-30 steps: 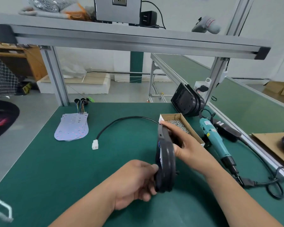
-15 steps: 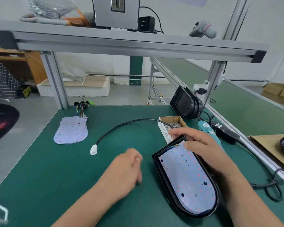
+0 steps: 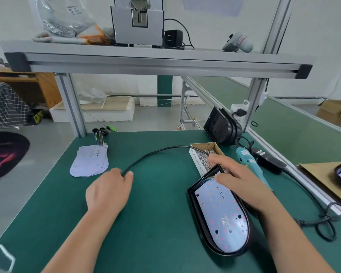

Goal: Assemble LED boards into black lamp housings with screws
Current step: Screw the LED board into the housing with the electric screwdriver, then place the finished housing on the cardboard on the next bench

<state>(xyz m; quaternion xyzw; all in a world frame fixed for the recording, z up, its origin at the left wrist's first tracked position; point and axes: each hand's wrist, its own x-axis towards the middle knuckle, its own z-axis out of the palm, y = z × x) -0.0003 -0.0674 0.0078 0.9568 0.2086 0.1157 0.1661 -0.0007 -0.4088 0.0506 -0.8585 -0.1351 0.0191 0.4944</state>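
Step in hand: The LED board [image 3: 222,213] is seated face up in the black lamp housing [image 3: 194,205]. No screw can be made out in its holes, so the work is judged to be at settling the board and clearing the lead before fastening.

Left hand [image 3: 108,191]: The black cable [image 3: 156,152] is pinched near its free end between thumb and fingertips. Whatever ends the cable is hidden under the fingers.

Right hand [image 3: 242,180]: The fingers are spread and fairly straight. Some fingertips are laid on the far edge of the housing and the top of the board, and the forefinger is stretched over the box of screws [image 3: 195,157]. Whether a screw is being touched cannot be told.

Housing: It is laid flat on the green mat [image 3: 156,223], partly under the right hand and running back beside that forearm, well apart from the left hand.

Cable run: It arcs away from the left fingertips, crosses over the screw box and is lost beneath the right hand.

Tool: A teal electric screwdriver [image 3: 246,158] lies untouched just outside the right hand.

Spare parts: A stack of loose boards [image 3: 90,161] lies just beyond the left hand, and stacked empty housings [image 3: 222,129] stand beyond the right hand, past the box.

Next move: A screw is likely to be picked from the box, set in a board hole and driven. For that the housing must be steadied and the cable kept off the board.
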